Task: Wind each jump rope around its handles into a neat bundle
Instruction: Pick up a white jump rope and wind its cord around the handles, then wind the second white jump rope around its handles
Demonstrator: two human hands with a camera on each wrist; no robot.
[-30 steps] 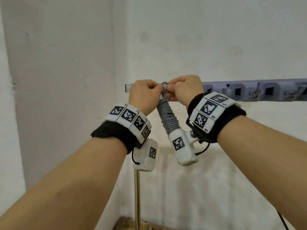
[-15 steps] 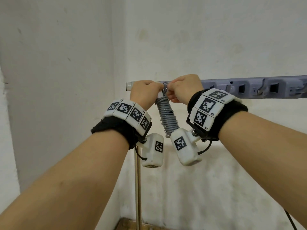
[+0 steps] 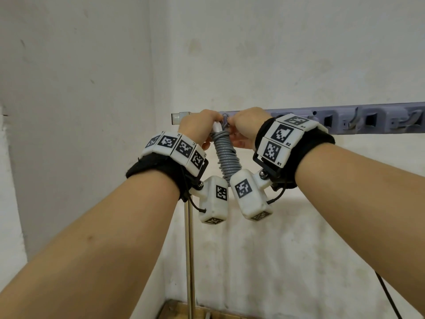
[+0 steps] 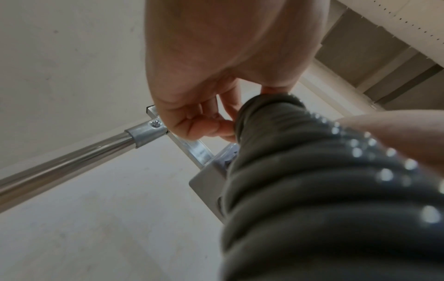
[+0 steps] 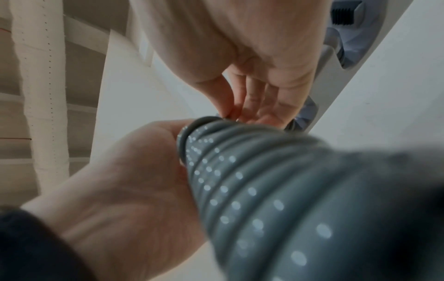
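Note:
A grey jump rope (image 3: 226, 157) is wound in tight coils round its handles and hangs slanted between my raised hands. One white handle end (image 3: 216, 128) sticks out at the top. My left hand (image 3: 199, 125) grips the top of the bundle (image 5: 264, 190), its fingers (image 4: 204, 125) curled beside the coils (image 4: 312, 190). My right hand (image 3: 247, 125) pinches the rope's top end with thumb and fingers (image 5: 250, 100), right at a hook on the grey rail (image 3: 345, 118). Whether the rope hangs on the hook is hidden by my knuckles.
The rail carries several more hooks (image 3: 354, 119) running off to the right along the white wall. A shiny metal pole (image 3: 189, 249) stands below the rail's left end and joins it at a bracket (image 4: 146, 133). A wooden base (image 3: 184, 311) lies at the pole's foot.
Both hands stay at the hook. My left wrist has swung in toward the bundle, and the white handle end now shows beside my left fingers.

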